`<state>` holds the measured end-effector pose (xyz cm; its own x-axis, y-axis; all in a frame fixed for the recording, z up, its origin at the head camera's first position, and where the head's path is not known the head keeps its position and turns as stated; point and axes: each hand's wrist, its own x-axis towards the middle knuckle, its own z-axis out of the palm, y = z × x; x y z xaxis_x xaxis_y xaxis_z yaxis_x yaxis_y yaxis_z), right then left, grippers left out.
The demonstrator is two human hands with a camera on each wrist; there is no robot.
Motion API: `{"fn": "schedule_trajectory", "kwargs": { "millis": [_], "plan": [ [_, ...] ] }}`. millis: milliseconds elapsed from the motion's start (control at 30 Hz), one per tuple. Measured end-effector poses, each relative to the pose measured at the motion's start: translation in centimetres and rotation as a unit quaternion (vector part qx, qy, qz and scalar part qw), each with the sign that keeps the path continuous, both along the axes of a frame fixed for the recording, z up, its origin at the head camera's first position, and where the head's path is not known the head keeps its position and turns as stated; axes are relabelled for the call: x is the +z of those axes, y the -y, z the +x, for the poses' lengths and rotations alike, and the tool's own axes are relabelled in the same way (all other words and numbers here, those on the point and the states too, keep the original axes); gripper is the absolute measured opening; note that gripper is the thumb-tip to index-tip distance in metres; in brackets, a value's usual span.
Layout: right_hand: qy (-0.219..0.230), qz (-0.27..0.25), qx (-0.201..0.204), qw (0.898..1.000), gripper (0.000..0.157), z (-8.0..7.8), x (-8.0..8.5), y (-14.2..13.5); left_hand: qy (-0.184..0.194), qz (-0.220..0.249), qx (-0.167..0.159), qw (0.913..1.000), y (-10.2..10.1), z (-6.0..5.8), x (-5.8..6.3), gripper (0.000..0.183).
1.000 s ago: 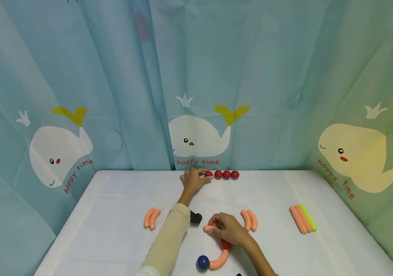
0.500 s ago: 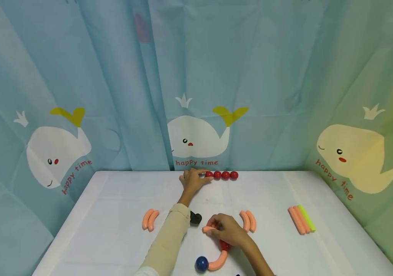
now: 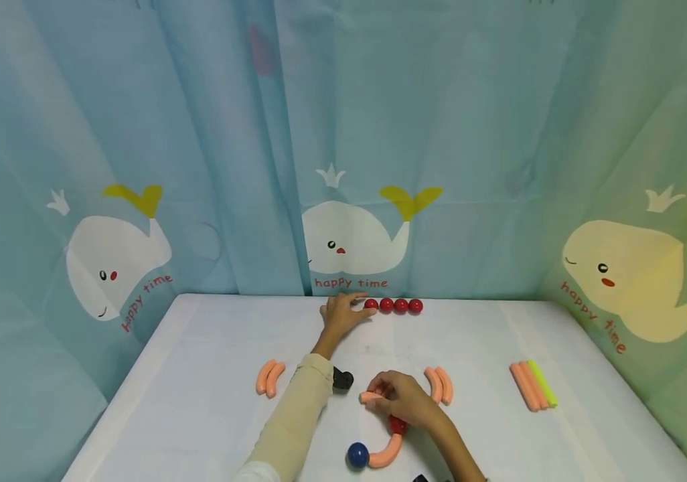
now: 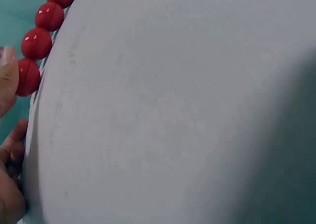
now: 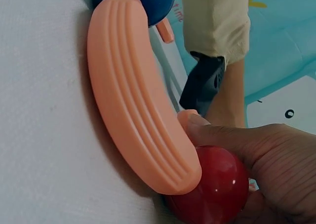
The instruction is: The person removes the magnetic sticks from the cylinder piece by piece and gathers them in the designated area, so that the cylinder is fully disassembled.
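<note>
At the far table edge, my left hand [image 3: 340, 316] holds the end red ball [image 3: 370, 304] of a row between thumb and finger. The other red balls [image 4: 49, 16] line up beside it in the left wrist view. Near the front, my right hand [image 3: 406, 398] pinches a peach-coloured curved stick [image 3: 367, 397], mostly covered by the fingers. Below that hand sits another red ball [image 5: 215, 184]. A ridged curved stick [image 5: 140, 93] of the same colour runs from it to a blue ball [image 3: 357, 455], forming an arc on the table.
Two curved sticks [image 3: 270, 378] lie left of the left sleeve, and another pair [image 3: 438, 385] lies just beyond the right hand. Straight peach sticks [image 3: 528, 386] and a yellow-green stick [image 3: 542, 383] lie at the right. A whale-print curtain [image 3: 476, 134] surrounds the white table [image 3: 199, 415].
The end red ball has slid slightly right under my left hand, closing a small gap in the row. My right hand stays in place with its stick. The head view shifts slightly.
</note>
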<state>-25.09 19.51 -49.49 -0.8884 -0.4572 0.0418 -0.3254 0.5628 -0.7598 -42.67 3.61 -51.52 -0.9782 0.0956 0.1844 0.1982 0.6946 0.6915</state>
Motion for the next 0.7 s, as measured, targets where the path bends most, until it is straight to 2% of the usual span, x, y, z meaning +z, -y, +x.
{"fn": "schedule_trajectory", "kwargs": {
  "millis": [167,300,467,600,700],
  "plan": [
    [0.008,0.010,0.000,1.000,0.022,-0.1,0.4,-0.2,0.004,0.022,-0.010,0.9997,1.1,0.8,0.4,0.050],
    [0.028,0.033,-0.005,0.999,0.029,0.3,1.7,-0.4,0.021,0.053,-0.032,0.9979,2.4,2.3,0.5,0.039],
    [0.052,0.103,-0.061,0.991,0.035,1.8,3.7,-0.2,0.087,0.092,-0.092,0.9877,4.4,5.4,0.9,0.028],
    [0.072,0.167,-0.099,0.978,0.037,3.2,4.7,0.2,0.120,0.070,-0.138,0.9806,5.7,8.2,1.2,0.025],
    [0.074,0.196,-0.106,0.972,0.035,3.9,5.1,0.4,0.128,0.055,-0.157,0.9777,6.4,10.0,1.2,0.024]
  ]
}}
